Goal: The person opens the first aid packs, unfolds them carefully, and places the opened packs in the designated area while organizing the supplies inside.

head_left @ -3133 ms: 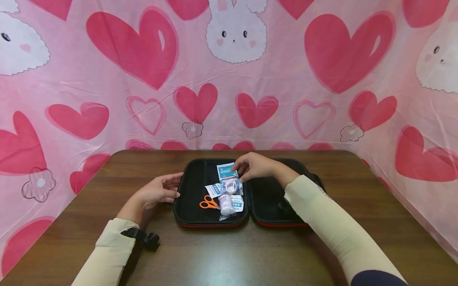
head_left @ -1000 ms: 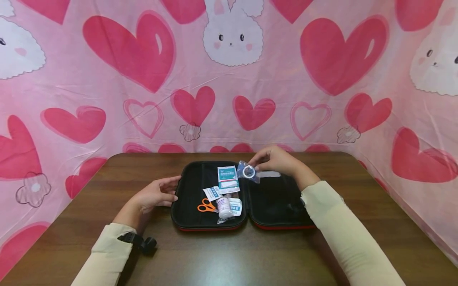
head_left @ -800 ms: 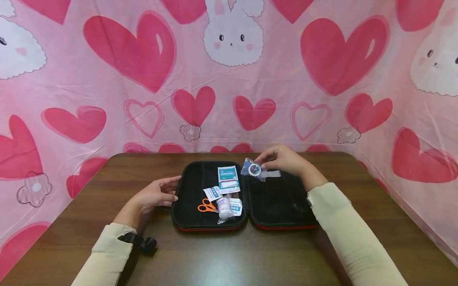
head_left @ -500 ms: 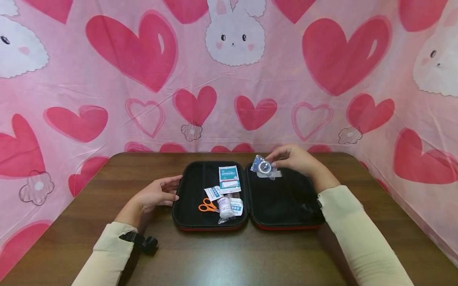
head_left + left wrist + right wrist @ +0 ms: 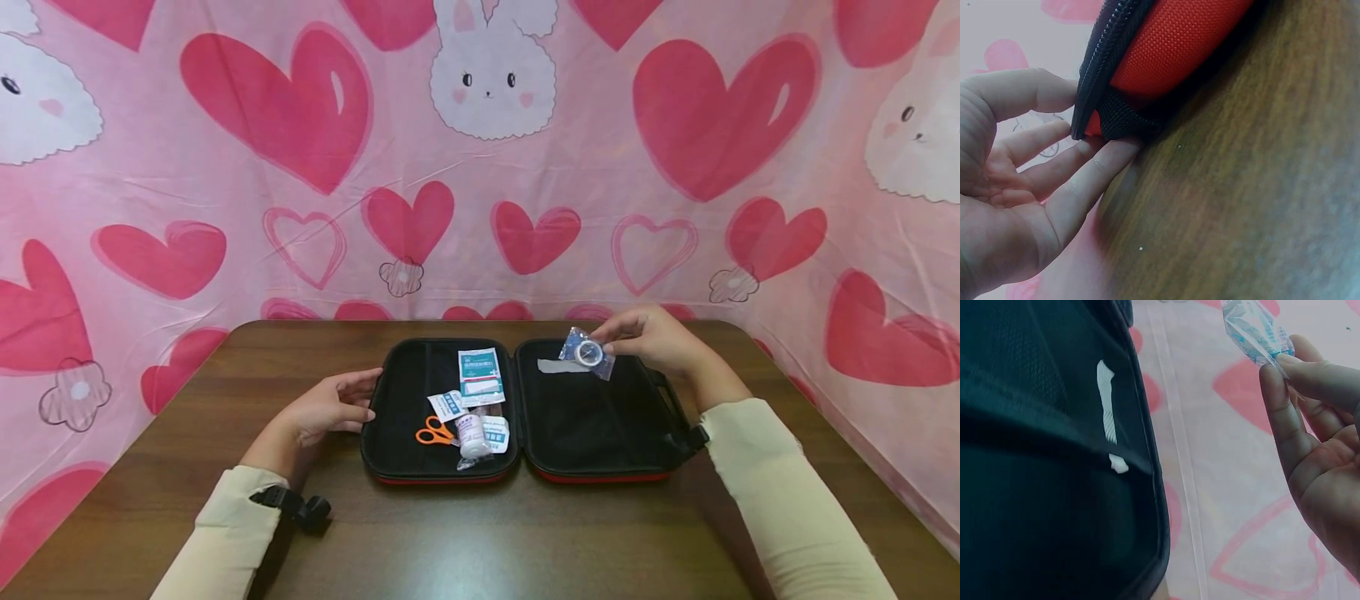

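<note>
An unfolded black-lined case [image 5: 397, 450] with a red outer shell lies on the table. My left hand [image 5: 330, 408] touches its left edge; in the left wrist view, straight fingers [image 5: 1091, 175] meet the zipped rim [image 5: 1094, 69]. My right hand [image 5: 652, 337] pinches a white tape roll [image 5: 588, 352] in a clear and blue plastic wrapper over the case's right half. In the right wrist view the wrapper [image 5: 1254, 331] sits between thumb and forefinger. The left half holds orange-handled scissors [image 5: 435, 431], a wrapped white bandage roll [image 5: 472, 436], a green-and-white packet [image 5: 482, 375] and small white packets [image 5: 447, 406].
A white strip [image 5: 562, 366] lies at the top of the case's right half, where a dark pocket edge crosses it in the right wrist view. A black strap [image 5: 670, 400] runs along the right side. The wooden table [image 5: 480, 533] backs onto a pink heart-print cloth [image 5: 480, 283].
My right hand has lifted the wrapped tape roll off the green packet and carried it right, past the white strip. My left hand stays at the case's left edge.
</note>
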The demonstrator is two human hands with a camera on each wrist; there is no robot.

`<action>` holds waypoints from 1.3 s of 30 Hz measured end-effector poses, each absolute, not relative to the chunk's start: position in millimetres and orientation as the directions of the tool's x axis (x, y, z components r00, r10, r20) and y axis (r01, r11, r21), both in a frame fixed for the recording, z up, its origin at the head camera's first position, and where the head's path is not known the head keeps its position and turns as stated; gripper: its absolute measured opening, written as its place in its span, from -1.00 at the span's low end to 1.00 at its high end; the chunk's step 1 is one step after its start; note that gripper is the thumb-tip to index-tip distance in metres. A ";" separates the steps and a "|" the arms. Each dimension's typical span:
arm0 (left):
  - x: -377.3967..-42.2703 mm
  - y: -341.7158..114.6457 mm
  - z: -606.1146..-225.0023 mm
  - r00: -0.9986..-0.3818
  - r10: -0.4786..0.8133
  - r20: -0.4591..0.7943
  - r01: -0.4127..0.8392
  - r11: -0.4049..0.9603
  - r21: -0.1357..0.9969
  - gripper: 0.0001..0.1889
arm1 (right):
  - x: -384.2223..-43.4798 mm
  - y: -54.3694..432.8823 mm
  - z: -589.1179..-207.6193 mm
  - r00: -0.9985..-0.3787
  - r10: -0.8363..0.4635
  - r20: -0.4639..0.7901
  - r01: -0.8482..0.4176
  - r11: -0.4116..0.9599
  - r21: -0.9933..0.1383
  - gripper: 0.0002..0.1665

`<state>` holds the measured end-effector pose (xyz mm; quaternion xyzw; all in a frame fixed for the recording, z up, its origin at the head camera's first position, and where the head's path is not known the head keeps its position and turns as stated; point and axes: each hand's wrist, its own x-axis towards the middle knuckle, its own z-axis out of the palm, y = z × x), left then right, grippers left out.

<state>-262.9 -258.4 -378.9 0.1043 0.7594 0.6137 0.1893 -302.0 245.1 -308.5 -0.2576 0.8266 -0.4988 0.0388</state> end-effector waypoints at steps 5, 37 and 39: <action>-263.2 -258.5 -378.8 -0.905 0.391 -0.166 -0.079 0.227 0.971 -0.18 | -302.7 257.7 -309.0 -0.864 -0.468 0.185 -0.415 0.455 -0.788 -0.75; -263.9 -259.7 -378.7 -0.906 0.388 -0.170 -0.081 0.236 0.968 -0.17 | -318.8 286.9 -327.3 -0.896 -0.426 -0.125 -0.246 0.711 -0.658 -0.79; -264.3 -260.2 -378.9 -0.904 0.393 -0.166 -0.076 0.235 0.969 -0.17 | -319.4 286.7 -327.3 -0.902 -0.413 -0.125 -0.242 0.724 -0.645 -0.78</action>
